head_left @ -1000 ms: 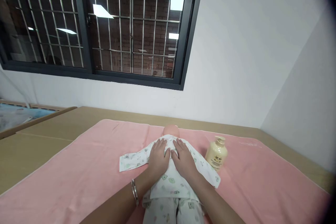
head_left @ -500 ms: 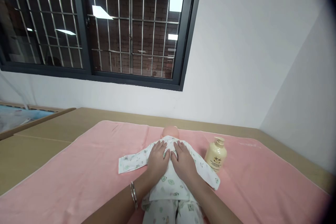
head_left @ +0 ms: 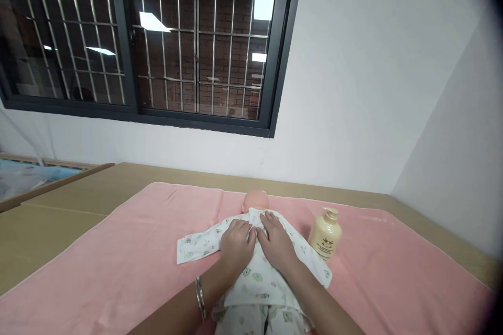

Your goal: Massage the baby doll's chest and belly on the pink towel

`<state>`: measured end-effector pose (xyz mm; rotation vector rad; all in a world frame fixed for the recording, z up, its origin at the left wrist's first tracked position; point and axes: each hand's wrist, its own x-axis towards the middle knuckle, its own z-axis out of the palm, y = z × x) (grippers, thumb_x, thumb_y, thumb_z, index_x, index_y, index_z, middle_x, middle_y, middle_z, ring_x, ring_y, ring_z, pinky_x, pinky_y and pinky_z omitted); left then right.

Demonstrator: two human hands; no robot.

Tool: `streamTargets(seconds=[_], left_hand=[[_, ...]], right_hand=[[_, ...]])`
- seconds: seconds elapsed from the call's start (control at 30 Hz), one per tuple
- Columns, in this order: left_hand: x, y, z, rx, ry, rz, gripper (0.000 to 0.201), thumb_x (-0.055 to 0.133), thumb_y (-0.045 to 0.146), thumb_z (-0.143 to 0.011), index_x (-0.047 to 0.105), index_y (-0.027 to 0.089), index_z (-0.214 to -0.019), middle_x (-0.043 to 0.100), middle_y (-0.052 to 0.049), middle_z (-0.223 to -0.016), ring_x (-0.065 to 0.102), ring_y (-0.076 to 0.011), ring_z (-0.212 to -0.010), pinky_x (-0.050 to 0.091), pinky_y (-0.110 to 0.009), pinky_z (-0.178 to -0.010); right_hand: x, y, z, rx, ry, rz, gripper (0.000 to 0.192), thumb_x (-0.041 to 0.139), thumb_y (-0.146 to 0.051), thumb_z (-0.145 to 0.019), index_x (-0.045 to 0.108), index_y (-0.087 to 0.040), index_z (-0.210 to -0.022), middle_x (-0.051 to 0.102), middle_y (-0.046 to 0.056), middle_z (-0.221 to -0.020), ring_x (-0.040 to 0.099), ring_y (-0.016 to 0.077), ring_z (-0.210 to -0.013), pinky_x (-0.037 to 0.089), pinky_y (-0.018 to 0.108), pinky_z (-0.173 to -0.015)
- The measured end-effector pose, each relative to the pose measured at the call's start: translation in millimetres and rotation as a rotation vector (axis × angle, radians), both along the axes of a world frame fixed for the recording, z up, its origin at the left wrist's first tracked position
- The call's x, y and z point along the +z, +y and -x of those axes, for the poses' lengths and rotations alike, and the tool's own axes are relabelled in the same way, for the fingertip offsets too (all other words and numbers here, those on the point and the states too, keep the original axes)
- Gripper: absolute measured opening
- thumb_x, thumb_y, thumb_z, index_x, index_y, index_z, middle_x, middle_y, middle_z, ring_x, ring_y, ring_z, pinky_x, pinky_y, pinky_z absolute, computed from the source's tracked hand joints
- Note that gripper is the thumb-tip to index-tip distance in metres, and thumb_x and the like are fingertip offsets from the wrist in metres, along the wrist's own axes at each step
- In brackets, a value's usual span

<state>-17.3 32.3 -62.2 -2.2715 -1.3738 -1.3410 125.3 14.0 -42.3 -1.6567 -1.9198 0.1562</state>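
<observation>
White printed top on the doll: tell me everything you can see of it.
The white top is long-sleeved, in what looks like soft, thin fabric, with small scattered prints, some green. It lies on the doll, collar near its head, hem overlapping similarly printed trousers. Both sleeves are spread out over the pink cloth, one running beside the pump bottle; whether they touch is unclear. The right hand lies flat on its upper part, the left hand curled there beside it.
</observation>
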Motion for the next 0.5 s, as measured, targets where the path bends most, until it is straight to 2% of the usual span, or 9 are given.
streamTargets(seconds=[0.13, 0.3, 0.5], left_hand=[[-0.5, -0.6, -0.3, -0.005, -0.016, 0.013, 0.023, 0.043, 0.02, -0.091, 0.066, 0.022, -0.087, 0.07, -0.006, -0.089, 0.063, -0.0223, -0.09, 0.053, -0.037, -0.08], [-0.5, 0.6, 0.4, -0.002, -0.023, 0.05, 0.028, 0.042, 0.018, -0.089, 0.067, 0.021, -0.1, 0.07, -0.007, -0.106, 0.061, -0.0237, -0.103, 0.051, -0.042, -0.093], [-3.5, 5.3, 2.2, 0.016, -0.016, 0.151, 0.036, 0.039, 0.023, -0.091, 0.064, 0.017, -0.117, 0.065, -0.008, -0.123, 0.056, -0.0257, -0.118, 0.045, -0.046, -0.104]], right_hand=[[-1.7, 0.6, 1.5, -0.012, -0.01, -0.01, 0.053, 0.035, -0.035, -0.095, 0.045, -0.012, -0.142, 0.038, 0.01, -0.15, 0.027, 0.0253, -0.142, 0.023, 0.041, -0.116], [2.1, -8.7, 10.0, -0.057, -0.072, -0.026, 0.052, 0.032, -0.032, -0.095, 0.05, -0.009, -0.137, 0.045, 0.013, -0.145, 0.033, 0.0279, -0.139, 0.026, 0.041, -0.114], [7.8, -20.5, 17.7, -0.063, -0.144, -0.02, 0.049, 0.035, -0.029, -0.093, 0.054, -0.011, -0.135, 0.049, 0.012, -0.143, 0.036, 0.0286, -0.137, 0.03, 0.042, -0.112]])
